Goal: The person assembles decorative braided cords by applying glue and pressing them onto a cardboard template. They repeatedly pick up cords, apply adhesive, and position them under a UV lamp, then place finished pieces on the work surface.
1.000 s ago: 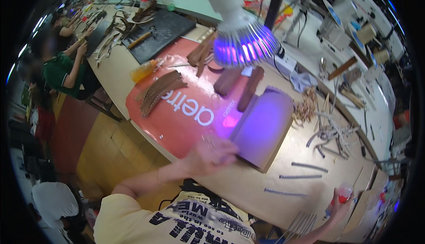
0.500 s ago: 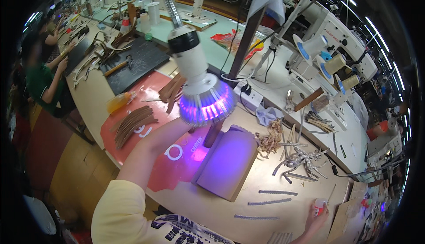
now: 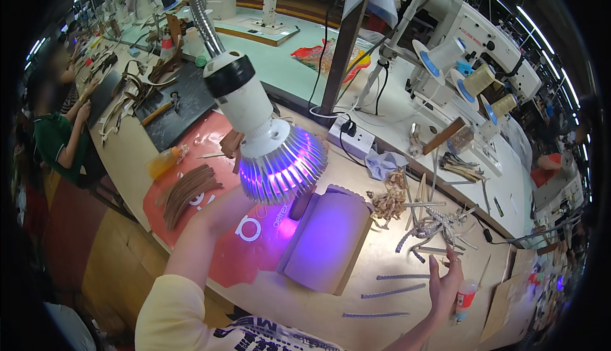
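Note:
My right hand (image 3: 447, 282) is empty, its thumb and fingers apart, reaching toward a tangled pile of braided grey straps (image 3: 436, 227) on the table. Its fingertips are at the pile's near edge. Just right of it stands a small bottle with a red label (image 3: 466, 297). Several single braided straps (image 3: 394, 290) lie left of the hand. My left forearm (image 3: 203, 236) stretches over a red sheet (image 3: 229, 262). The lamp (image 3: 280, 166), glowing violet, hides my left hand and whatever it may hold. Beside the lamp sits a brown box-like piece (image 3: 328, 236) lit violet.
Brown strips (image 3: 189, 195) and an orange bottle (image 3: 167, 161) lie on the left of the red sheet. Beyond is a black board with a hammer (image 3: 159, 112). Thread spools (image 3: 445, 55) and a sewing machine (image 3: 490, 45) stand at right. A co-worker in green (image 3: 57, 138) sits far left.
My right hand has let go of the red-labelled bottle, which now stands on the table, and moved up and left to the braided straps. The lamp appears shifted left and down in view.

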The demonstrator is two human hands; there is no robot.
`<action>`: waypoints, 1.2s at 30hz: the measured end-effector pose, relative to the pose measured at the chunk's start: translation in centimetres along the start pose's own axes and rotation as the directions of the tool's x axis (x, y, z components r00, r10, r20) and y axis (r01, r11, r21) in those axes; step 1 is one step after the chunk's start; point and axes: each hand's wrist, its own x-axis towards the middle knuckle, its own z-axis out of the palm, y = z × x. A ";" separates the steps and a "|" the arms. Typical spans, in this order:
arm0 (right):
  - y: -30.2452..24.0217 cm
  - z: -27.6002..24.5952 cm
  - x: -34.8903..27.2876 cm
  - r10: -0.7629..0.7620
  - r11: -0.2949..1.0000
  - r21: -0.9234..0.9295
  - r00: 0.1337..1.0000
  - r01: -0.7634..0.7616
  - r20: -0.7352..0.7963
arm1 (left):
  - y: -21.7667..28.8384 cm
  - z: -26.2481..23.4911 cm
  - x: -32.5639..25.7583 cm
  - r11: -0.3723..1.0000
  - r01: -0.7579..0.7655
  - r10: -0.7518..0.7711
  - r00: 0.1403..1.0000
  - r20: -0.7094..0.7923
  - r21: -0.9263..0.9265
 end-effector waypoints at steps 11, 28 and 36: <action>-2.9 0.7 0.0 -0.107 0.988 -0.106 0.992 0.114 0.062 | -1.7 1.9 1.8 0.997 -0.074 0.073 0.997 0.019 0.014; -23.9 14.3 8.7 -0.747 0.665 0.629 0.353 0.403 0.564 | 4.5 -8.0 -13.3 0.847 -0.305 0.131 0.913 -0.386 -0.435; -21.4 7.3 -2.3 -0.870 0.393 0.910 0.267 -0.136 0.415 | 9.7 -16.5 -18.2 0.783 0.014 -0.285 0.896 -0.340 -0.622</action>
